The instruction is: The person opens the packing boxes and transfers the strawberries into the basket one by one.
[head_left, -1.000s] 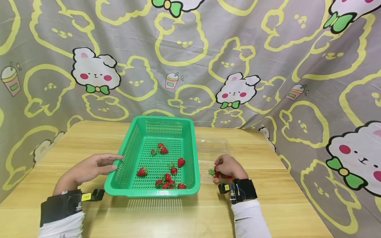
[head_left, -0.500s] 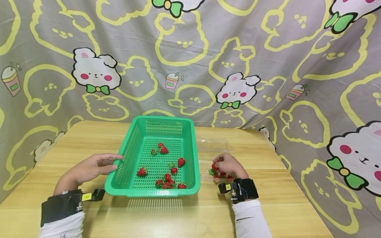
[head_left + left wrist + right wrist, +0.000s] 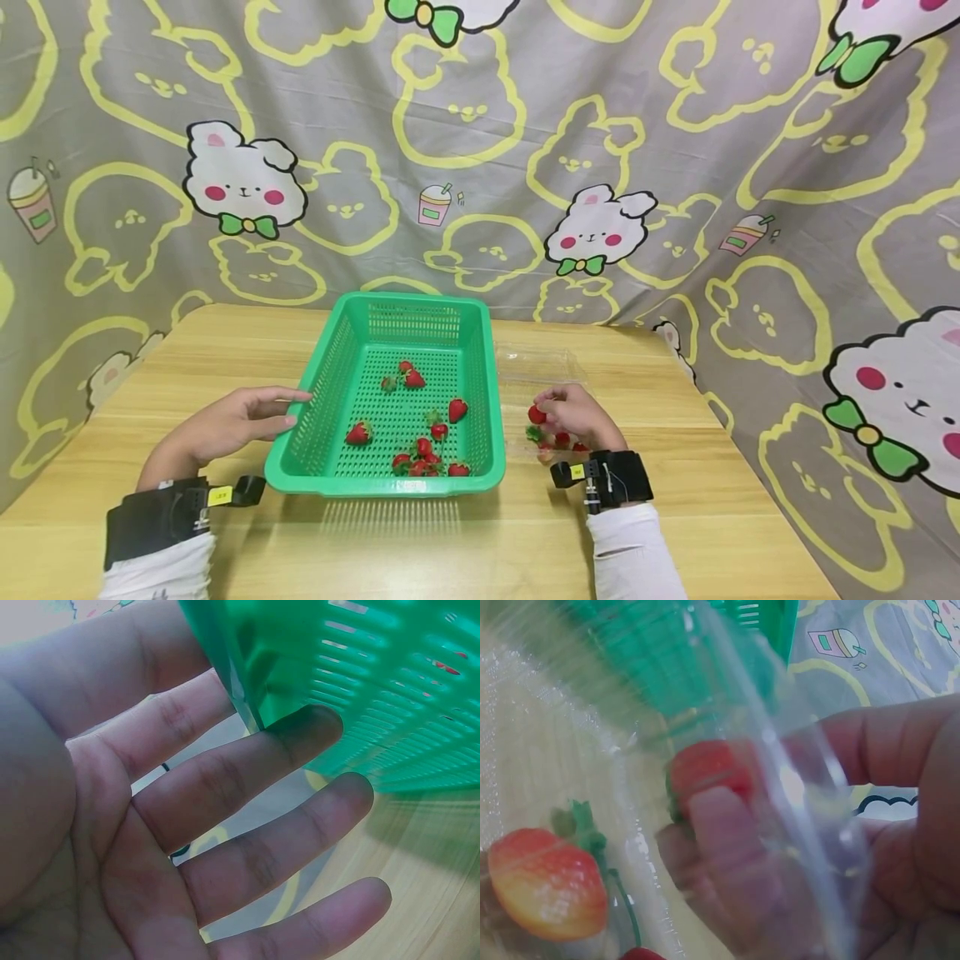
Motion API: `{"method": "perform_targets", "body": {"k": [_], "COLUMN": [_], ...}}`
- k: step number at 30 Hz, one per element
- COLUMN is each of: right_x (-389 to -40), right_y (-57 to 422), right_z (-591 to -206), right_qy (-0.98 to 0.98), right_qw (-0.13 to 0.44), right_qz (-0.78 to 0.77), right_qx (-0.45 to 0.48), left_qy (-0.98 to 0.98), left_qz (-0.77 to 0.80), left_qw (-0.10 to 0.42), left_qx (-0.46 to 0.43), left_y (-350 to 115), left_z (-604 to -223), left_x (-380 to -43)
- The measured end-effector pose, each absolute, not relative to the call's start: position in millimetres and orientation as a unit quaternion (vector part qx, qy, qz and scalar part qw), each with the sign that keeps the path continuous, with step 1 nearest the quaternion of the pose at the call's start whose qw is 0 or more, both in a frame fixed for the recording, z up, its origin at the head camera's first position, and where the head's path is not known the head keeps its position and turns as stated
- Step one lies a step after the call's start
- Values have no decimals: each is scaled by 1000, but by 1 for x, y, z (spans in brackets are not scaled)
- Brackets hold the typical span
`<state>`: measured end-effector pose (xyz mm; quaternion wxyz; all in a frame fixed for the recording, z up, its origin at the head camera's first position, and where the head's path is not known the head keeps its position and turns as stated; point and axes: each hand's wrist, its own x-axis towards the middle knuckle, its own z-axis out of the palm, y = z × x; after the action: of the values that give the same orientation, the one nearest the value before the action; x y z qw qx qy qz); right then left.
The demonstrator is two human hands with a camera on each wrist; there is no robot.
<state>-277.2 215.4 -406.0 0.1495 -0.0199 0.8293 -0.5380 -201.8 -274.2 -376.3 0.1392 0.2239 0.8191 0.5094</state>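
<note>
My left hand is at the left rim of a green plastic basket, its fingers extended. In the left wrist view, several straight fingers lie along the basket's outer side without curling round it. Inside the basket are several strawberries. My right hand pinches a red strawberry between thumb and fingers, over a clear plastic box. The right wrist view shows the held strawberry through the clear plastic wall. A red-yellow strawberry with a green stem lies in the box.
The wooden table carries the basket, with the clear box close to its right. A patterned curtain hangs behind the table and at both sides. More strawberries lie in the box beneath my right hand.
My right hand has lifted slightly with the strawberry, which now shows clear of the others in the box. The left hand and the basket have stayed in place.
</note>
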Motion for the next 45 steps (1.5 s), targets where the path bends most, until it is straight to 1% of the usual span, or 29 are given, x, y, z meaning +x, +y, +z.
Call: {"method": "perform_targets", "body": {"k": [14, 24, 36, 45], "right_x": [-277, -275, -271, -269], "right_y": [214, 210, 206, 203], "right_z": [-402, -398, -391, -386], "right_qy": [804, 769, 734, 724], "right_qw": [150, 161, 177, 177], "right_qz": [-575, -619, -654, -663], "right_qx": [-12, -16, -53, -71], "left_qy": [816, 818, 828, 826], "left_qz": [514, 509, 496, 498], "left_qw": [139, 137, 136, 135], "left_qx": [225, 230, 224, 226], "left_y": [-273, -274, -274, -273], "left_z": [-374, -374, -376, -376], "left_x": [-201, -201, -201, -201]}}
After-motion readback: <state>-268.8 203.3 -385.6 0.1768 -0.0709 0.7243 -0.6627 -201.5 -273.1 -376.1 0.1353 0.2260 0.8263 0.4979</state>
